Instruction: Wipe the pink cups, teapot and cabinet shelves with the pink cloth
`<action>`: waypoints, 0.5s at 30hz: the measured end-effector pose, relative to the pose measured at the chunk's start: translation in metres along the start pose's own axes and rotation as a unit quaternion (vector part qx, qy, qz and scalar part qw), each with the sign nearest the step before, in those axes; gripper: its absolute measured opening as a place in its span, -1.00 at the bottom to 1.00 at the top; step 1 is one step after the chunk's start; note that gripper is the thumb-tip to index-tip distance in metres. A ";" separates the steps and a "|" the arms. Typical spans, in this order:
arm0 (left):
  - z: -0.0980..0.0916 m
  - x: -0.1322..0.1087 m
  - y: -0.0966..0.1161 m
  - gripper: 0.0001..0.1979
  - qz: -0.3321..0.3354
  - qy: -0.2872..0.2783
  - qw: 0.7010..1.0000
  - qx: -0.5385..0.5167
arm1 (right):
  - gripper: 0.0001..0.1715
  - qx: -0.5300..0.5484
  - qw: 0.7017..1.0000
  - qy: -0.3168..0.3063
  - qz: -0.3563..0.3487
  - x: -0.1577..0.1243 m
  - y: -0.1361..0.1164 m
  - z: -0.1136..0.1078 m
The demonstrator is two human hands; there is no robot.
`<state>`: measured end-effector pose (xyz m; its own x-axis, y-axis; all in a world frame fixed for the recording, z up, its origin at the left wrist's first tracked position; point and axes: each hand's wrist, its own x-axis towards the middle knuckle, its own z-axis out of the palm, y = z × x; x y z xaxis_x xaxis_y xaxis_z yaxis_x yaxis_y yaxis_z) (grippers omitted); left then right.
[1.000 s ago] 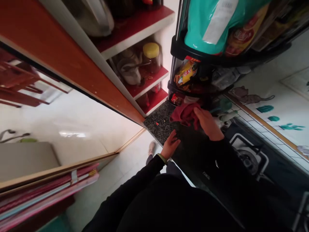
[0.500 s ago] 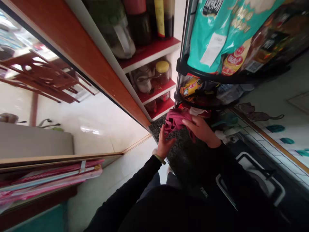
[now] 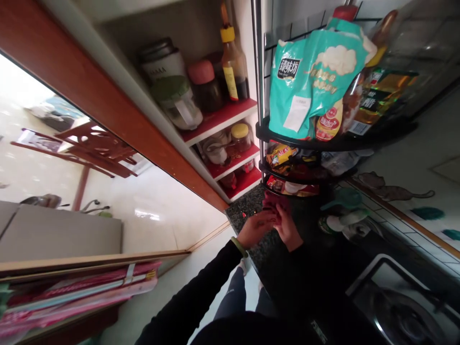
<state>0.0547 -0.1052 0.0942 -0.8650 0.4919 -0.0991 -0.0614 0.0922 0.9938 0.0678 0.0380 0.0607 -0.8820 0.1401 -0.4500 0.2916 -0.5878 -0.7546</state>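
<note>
Landmark for all positions: the black corner rack [image 3: 325, 144]. One cloth [image 3: 276, 198], dark red, lies bunched just on the near side of the rack's lowest tier, at the worktop [image 3: 235, 209]. Two hands attend it, brought together: the right hand [image 3: 288, 230] appears closed on the cloth, fingers bent into its folds; the left hand [image 3: 257, 229] meets it from the side, and whether those fingers grip or merely rest cannot be told, the area being dim and blurred. Handling, as judged: light, limp and soft, not fragile, unlikely to slip from bare fingers; dampness cannot be determined. Best hold is the gathered middle, palm over the folds, since a pinch at one edge would probably let the rest hang loose. Count follows. Rack: three tiers visible, with one teal bag [image 3: 305, 84] on the uppermost of them. Left of the rack: three red shelves [image 3: 215, 114], bearing one yellow-lidded jar [image 3: 240, 136], one pink-lidded jar [image 3: 204, 84] and one yellow-capped bottle [image 3: 232, 72]. Near side of the rack, leftward of the cloth: at least two small specks [image 3: 244, 214] on the worktop.
</note>
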 end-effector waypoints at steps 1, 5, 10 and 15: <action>-0.010 0.003 -0.003 -0.63 -0.023 0.030 0.999 -0.011 | -0.30 -0.001 1.000 0.013 0.005 0.005 0.001 -0.004; -0.065 0.041 -0.027 -0.55 -0.164 0.301 0.926 -0.159 | -0.25 -0.029 0.999 0.020 0.028 0.018 0.000 -0.017; -0.115 0.120 -0.056 -0.67 -0.214 0.365 0.886 -0.192 | -0.28 -0.037 0.997 0.043 0.061 0.012 0.017 -0.020; -0.126 0.157 -0.080 -0.68 -0.177 0.376 0.891 -0.182 | -0.28 -0.045 0.993 0.062 0.093 -0.002 0.041 -0.028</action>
<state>-0.1394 -0.1445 0.0057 -0.8400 -0.2449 -0.4842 -0.4354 -0.2285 0.8708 0.0922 0.0354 0.0172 -0.7592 0.1368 -0.6363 0.4815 -0.5397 -0.6906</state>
